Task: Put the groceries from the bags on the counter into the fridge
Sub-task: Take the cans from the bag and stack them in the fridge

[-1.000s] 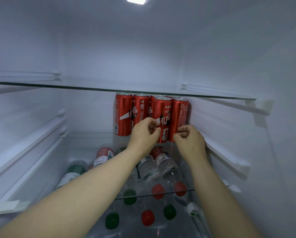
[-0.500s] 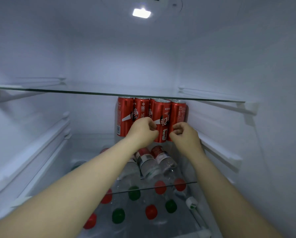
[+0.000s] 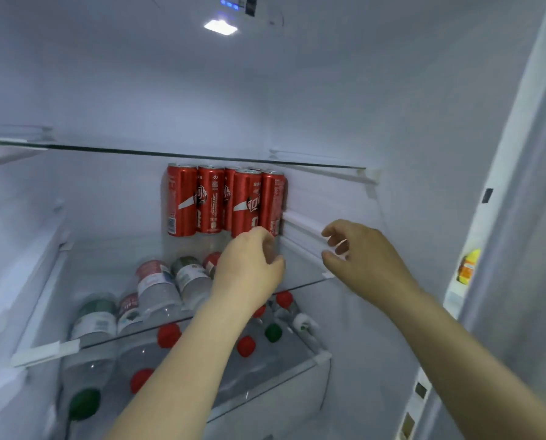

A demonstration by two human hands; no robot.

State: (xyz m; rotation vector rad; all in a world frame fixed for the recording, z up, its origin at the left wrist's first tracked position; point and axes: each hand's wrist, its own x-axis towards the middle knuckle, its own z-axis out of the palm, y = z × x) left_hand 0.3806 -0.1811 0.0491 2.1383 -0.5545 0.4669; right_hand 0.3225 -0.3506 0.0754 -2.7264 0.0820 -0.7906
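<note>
- Fingers (image 3: 336, 232) of the right hand (image 3: 368, 258) hang loosely spread and empty; the left hand (image 3: 249, 271) is loosely curled, empty too, just before the cans (image 3: 224, 201);
- placing these looks done; the next move probably calls for fetching more groceries from the bags;
- the cans stand upright, long axis vertical, tops up, at the back right of the glass shelf (image 3: 113, 249);
- bottles (image 3: 157, 287) lie beneath, caps toward the door.

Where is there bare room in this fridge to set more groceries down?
Top glass shelf is bare. Middle shelf is free between the left wall and the red cans. Crowded: the cans' back right corner, and bottles packed below.
</note>
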